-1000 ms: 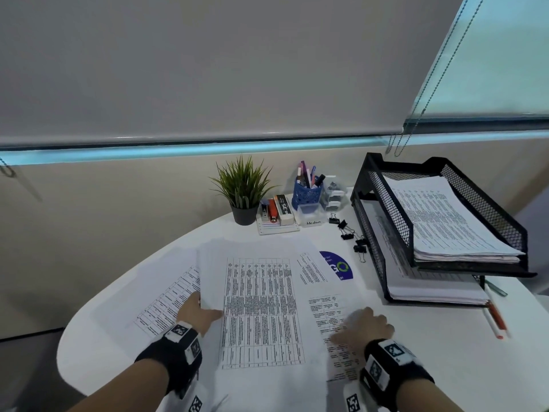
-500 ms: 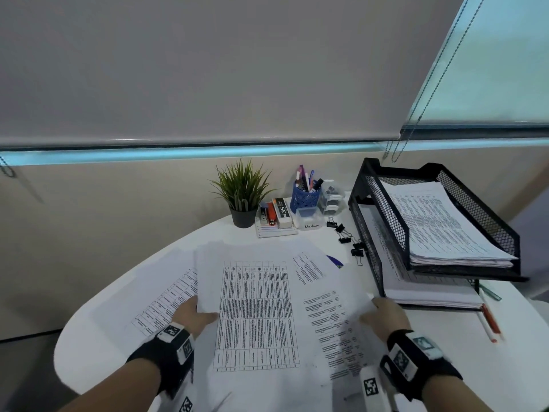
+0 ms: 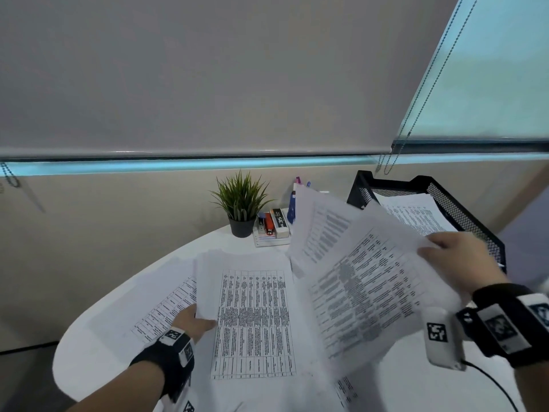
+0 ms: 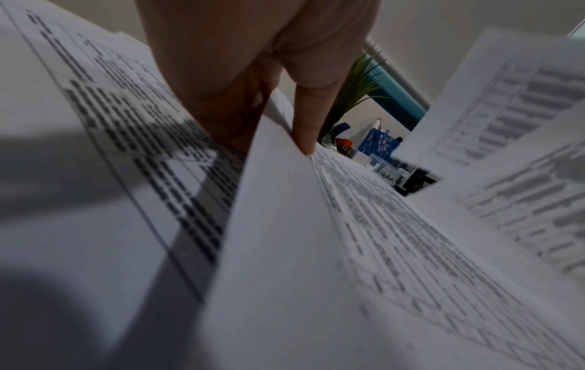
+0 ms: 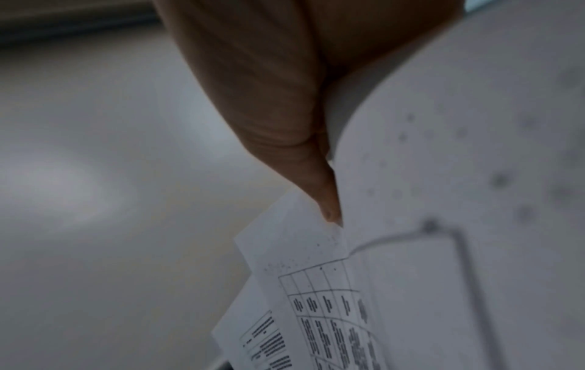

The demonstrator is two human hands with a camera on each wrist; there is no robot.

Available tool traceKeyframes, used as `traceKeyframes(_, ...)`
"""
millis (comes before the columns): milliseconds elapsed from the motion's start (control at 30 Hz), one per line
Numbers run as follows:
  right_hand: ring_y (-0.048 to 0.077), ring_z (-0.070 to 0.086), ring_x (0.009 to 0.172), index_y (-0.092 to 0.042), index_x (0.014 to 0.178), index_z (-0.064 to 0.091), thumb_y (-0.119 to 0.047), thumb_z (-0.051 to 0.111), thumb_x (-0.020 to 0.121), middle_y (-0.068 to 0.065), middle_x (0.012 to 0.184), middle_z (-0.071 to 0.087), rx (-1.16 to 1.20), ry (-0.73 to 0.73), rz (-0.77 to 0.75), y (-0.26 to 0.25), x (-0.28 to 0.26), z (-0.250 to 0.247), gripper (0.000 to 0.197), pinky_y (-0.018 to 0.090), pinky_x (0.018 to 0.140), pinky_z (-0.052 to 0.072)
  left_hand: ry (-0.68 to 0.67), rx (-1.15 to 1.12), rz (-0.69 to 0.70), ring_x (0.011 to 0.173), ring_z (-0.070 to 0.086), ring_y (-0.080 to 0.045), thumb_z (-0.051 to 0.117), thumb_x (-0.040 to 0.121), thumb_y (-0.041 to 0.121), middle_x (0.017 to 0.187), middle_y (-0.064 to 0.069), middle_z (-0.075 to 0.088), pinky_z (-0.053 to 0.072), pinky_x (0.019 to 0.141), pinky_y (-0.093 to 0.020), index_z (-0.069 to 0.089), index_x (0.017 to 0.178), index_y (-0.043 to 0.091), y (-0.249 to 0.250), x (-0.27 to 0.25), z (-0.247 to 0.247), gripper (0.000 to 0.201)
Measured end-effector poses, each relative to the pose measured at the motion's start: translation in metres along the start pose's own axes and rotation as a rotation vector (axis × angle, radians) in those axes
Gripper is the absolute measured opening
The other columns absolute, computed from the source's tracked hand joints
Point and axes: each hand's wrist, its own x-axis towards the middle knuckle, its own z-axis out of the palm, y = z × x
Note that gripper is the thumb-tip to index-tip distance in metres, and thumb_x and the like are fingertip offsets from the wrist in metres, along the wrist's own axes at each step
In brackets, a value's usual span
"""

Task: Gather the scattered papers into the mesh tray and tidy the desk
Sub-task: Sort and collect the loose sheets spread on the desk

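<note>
Printed sheets (image 3: 252, 316) lie spread over the white round desk (image 3: 89, 352). My left hand (image 3: 193, 321) grips the left edge of the middle stack (image 4: 285, 225), thumb on top and fingers beneath. My right hand (image 3: 457, 260) pinches the right edge of two or three lifted sheets (image 3: 365, 281) that hang tilted in the air before the black mesh tray (image 3: 463, 209). In the right wrist view the thumb (image 5: 329, 205) presses on those sheets (image 5: 316, 300). The tray's top tier holds a pile of papers (image 3: 416, 215).
A potted plant (image 3: 242, 209), a stapler and boxes (image 3: 273, 224) and a blue pen cup (image 4: 378, 144) stand at the back of the desk. More sheets (image 3: 160, 310) lie at the left. A window blind and wall rise behind.
My right hand has lifted its sheets off the desk, up and to the right toward the tray. They now hide the pen cup and binder clips. The left hand stays on the middle stack's edge.
</note>
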Motion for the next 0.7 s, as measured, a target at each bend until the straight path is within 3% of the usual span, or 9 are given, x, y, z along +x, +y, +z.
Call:
traceKeyframes(67, 0.031, 0.062, 0.071, -0.011, 0.076, 0.069, -0.014, 0.062, 0.083, 0.014, 0.075, 0.068, 0.038, 0.073, -0.03, -0.01, -0.001, -0.018, 0.011, 0.032, 0.064, 0.046, -0.006, 0.009, -0.001, 0.111, 0.056, -0.032, 0.071, 0.08, 0.017, 0.124, -0.015, 0.06, 0.046, 0.096, -0.04, 0.053, 0.128, 0.006, 0.0, 0.0, -0.001, 0.053)
traceKeyframes(167, 0.027, 0.059, 0.068, -0.016, 0.079, 0.068, -0.017, 0.062, 0.085, 0.011, 0.076, 0.068, 0.12, 0.12, -0.028, -0.019, -0.002, -0.036, 0.009, 0.027, 0.058, 0.04, -0.016, 0.012, -0.011, 0.11, 0.057, -0.033, 0.071, 0.079, 0.017, 0.123, -0.016, 0.061, 0.046, 0.096, -0.042, 0.054, 0.128, 0.005, -0.001, 0.0, -0.002, 0.053)
traceKeyframes(267, 0.033, 0.065, 0.077, -0.013, 0.081, 0.069, -0.017, 0.064, 0.084, 0.014, 0.08, 0.07, 0.18, 0.099, -0.028, -0.021, -0.001, -0.039, 0.007, 0.034, 0.067, 0.045, -0.033, 0.031, -0.026, 0.111, 0.056, -0.031, 0.068, 0.082, 0.018, 0.125, -0.016, 0.059, 0.045, 0.096, -0.038, 0.053, 0.129, 0.004, 0.0, 0.0, -0.004, 0.05)
traceKeyframes(333, 0.029, 0.065, 0.066, -0.009, 0.084, 0.068, -0.011, 0.064, 0.085, 0.015, 0.078, 0.069, 0.259, 0.043, -0.014, -0.021, -0.003, -0.031, 0.005, 0.031, 0.062, 0.048, -0.047, 0.054, -0.05, 0.114, 0.055, -0.031, 0.064, 0.086, 0.021, 0.128, -0.016, 0.058, 0.044, 0.095, -0.035, 0.053, 0.129, 0.004, 0.003, 0.001, -0.005, 0.047)
traceKeyframes(400, 0.015, 0.06, 0.054, -0.007, 0.093, 0.061, -0.004, 0.061, 0.087, 0.008, 0.075, 0.064, 0.346, -0.04, 0.03, -0.02, -0.008, -0.014, 0.007, 0.023, 0.049, 0.043, -0.034, 0.038, -0.065, 0.113, 0.056, -0.031, 0.056, 0.092, 0.025, 0.128, -0.017, 0.057, 0.044, 0.093, -0.033, 0.054, 0.127, 0.002, 0.007, 0.001, -0.007, 0.042)
traceKeyframes(433, 0.014, 0.06, 0.058, -0.009, 0.098, 0.058, -0.004, 0.06, 0.088, 0.005, 0.078, 0.062, 0.377, -0.087, 0.069, -0.018, -0.011, -0.002, 0.012, 0.025, 0.049, 0.043, -0.026, 0.034, -0.079, 0.113, 0.056, -0.031, 0.051, 0.095, 0.028, 0.127, -0.018, 0.057, 0.043, 0.092, -0.032, 0.055, 0.125, 0.0, 0.009, 0.0, -0.008, 0.041)
traceKeyframes(533, 0.03, 0.066, 0.077, -0.008, 0.099, 0.055, -0.005, 0.06, 0.088, 0.009, 0.091, 0.066, 0.389, -0.225, 0.169, -0.002, -0.018, 0.043, 0.013, 0.043, 0.067, 0.054, 0.016, -0.068, -0.141, 0.12, 0.05, -0.032, 0.032, 0.101, 0.036, 0.132, -0.02, 0.052, 0.038, 0.096, -0.03, 0.051, 0.127, -0.003, 0.011, -0.001, -0.011, 0.051)
traceKeyframes(633, 0.037, 0.065, 0.084, -0.009, 0.095, 0.052, 0.001, 0.061, 0.085, 0.014, 0.097, 0.064, 0.466, -0.3, 0.262, 0.019, -0.026, 0.09, 0.016, 0.053, 0.079, 0.053, 0.014, -0.17, -0.181, 0.12, 0.05, -0.04, 0.045, 0.096, 0.04, 0.132, -0.026, 0.051, 0.04, 0.104, -0.043, 0.052, 0.125, -0.008, 0.004, 0.008, -0.011, 0.056)
traceKeyframes(700, 0.029, 0.061, 0.081, -0.012, 0.09, 0.048, -0.002, 0.06, 0.085, 0.009, 0.093, 0.06, 0.425, -0.338, 0.297, 0.029, -0.034, 0.12, 0.016, 0.041, 0.073, 0.054, 0.01, -0.167, -0.17, 0.123, 0.049, -0.038, 0.048, 0.094, 0.04, 0.136, -0.022, 0.049, 0.039, 0.106, -0.043, 0.049, 0.13, -0.005, 0.002, 0.011, -0.01, 0.057)
